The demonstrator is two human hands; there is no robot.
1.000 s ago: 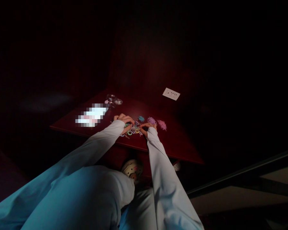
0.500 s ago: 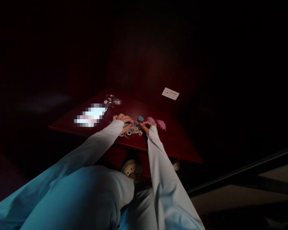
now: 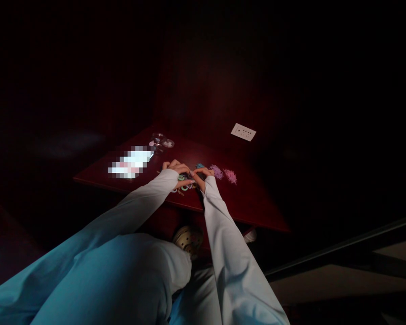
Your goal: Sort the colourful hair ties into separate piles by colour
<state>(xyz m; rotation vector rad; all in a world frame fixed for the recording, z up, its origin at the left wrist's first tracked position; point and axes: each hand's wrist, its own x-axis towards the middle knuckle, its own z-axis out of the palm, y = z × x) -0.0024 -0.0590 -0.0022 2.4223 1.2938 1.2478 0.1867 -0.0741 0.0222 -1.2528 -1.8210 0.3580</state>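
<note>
Clearly both hands meet over a small heap of pastel rings on the near part of the dark red table. The left hand lies on top of the heap with its fingers curled and close together, one fingertip stretched right toward the other hand; whether it actually pinches a ring I cannot tell, the light being so poor. The right hand comes in from the right, fingers bent inward and nearly touching the left hand's, and what it grips (if anything) is hidden too.

Just right of the hands lie a purple tuft and a pink tuft, side by side and apart from the heap; a small blue piece peeks out at the far side of the fingers. Farther left on the table sits a clear glass object, and a white outlet plate shows on the dark surface beyond.

For work this fine, I judge it best to keep both wrists resting on the table, lift one ring clear of the heap before handling it, and keep the sleeves away from the loose tufts.
</note>
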